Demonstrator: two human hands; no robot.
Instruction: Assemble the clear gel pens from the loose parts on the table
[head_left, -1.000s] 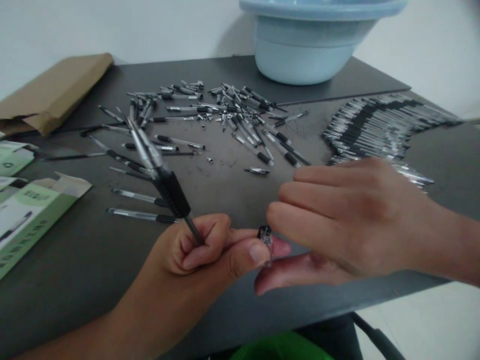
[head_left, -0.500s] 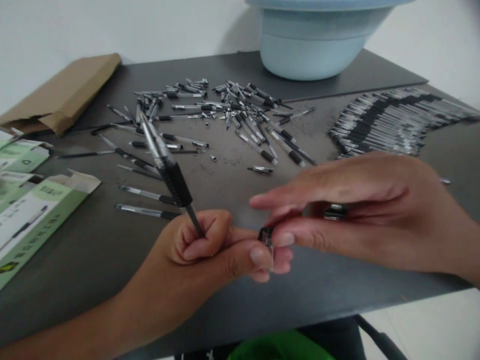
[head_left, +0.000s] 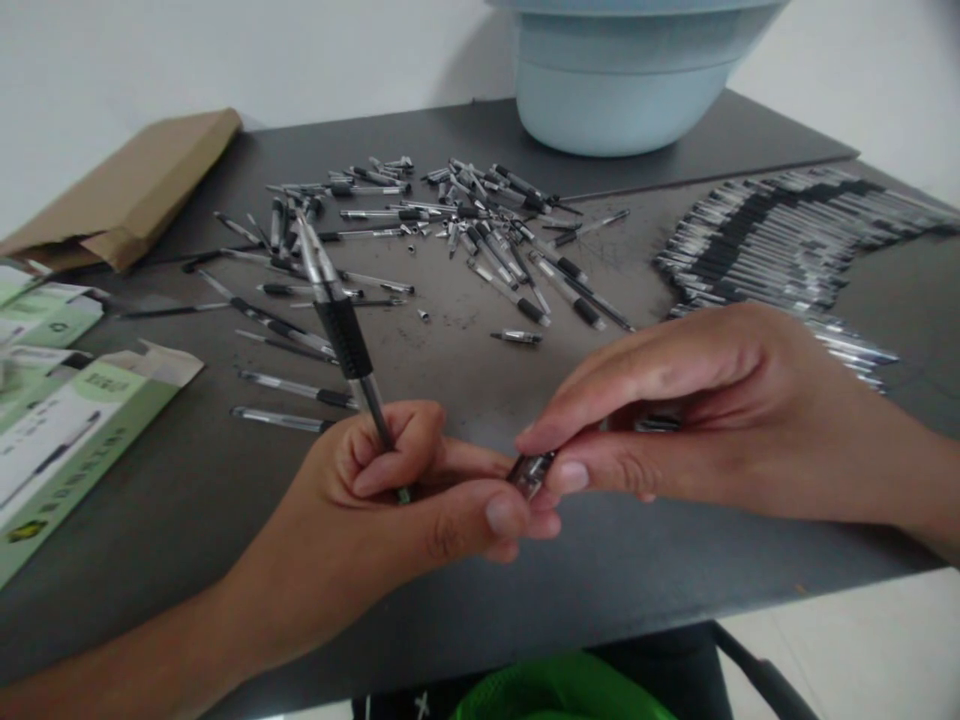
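My left hand [head_left: 420, 500] is closed around a clear pen with a black grip [head_left: 346, 335], its tip pointing up and away from me. Between that hand's thumb and a finger sits one end of a small clear and black piece [head_left: 531, 474]. The thumb and fingertips of my right hand [head_left: 697, 430] pinch the other end of this piece. Another small dark, shiny item [head_left: 658, 424] shows inside the curl of my right hand. Beyond both hands lies a loose scatter of pens and pen parts [head_left: 480, 215] on the grey table [head_left: 450, 370].
Many pens lie side by side in a long row [head_left: 780, 240] at the right. A pale blue basin [head_left: 622, 90] stands at the back. A brown paper bag [head_left: 142, 185] and green-white boxes [head_left: 90, 430] are at the left. Something green [head_left: 562, 690] shows below the table edge.
The right fingertips have closed onto the small piece, which is now tilted rather than upright. The pen in my left hand stands slightly steeper and has shifted a little right at its tip.
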